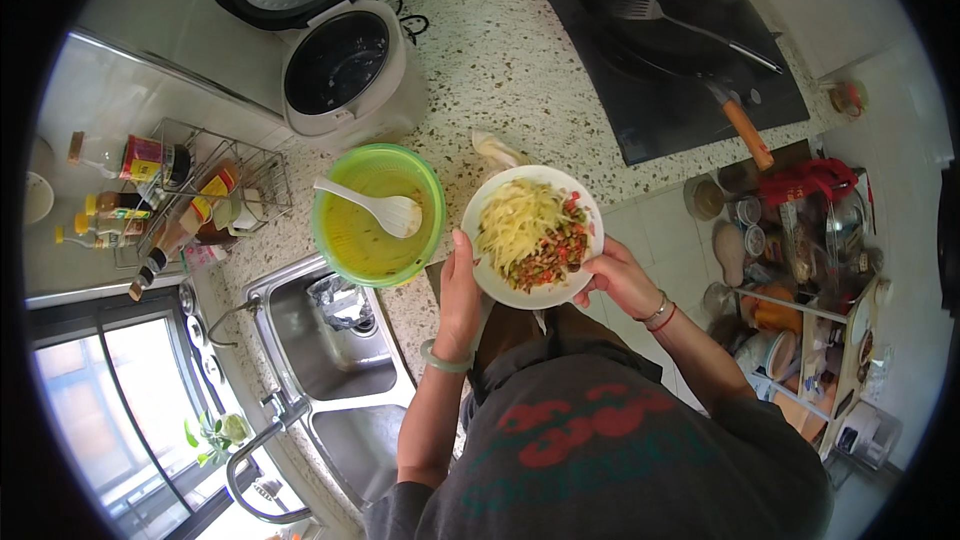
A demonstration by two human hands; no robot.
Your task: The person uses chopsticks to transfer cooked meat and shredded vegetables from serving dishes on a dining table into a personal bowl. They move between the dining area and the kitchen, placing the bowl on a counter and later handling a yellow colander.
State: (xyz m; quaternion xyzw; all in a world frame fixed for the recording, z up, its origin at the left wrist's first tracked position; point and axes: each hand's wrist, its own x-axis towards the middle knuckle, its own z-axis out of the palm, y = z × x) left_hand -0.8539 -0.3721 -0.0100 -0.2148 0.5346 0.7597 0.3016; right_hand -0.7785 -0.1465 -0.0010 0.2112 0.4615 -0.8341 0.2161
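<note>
Plate (533, 230) right of strainer bowl (378, 213); sink (320, 340) left below; wok (650, 0) on hob (690, 100) behind.

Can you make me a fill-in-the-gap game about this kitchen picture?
1. Both hands, the left hand and the right hand, hold a white ____ of food.
2. A white spoon lies in the ____ bowl.
3. The rice cooker has its lid ____.
4. A spatula rests in the black ____ on the stove.

Missing words: plate; green; open; wok
</note>
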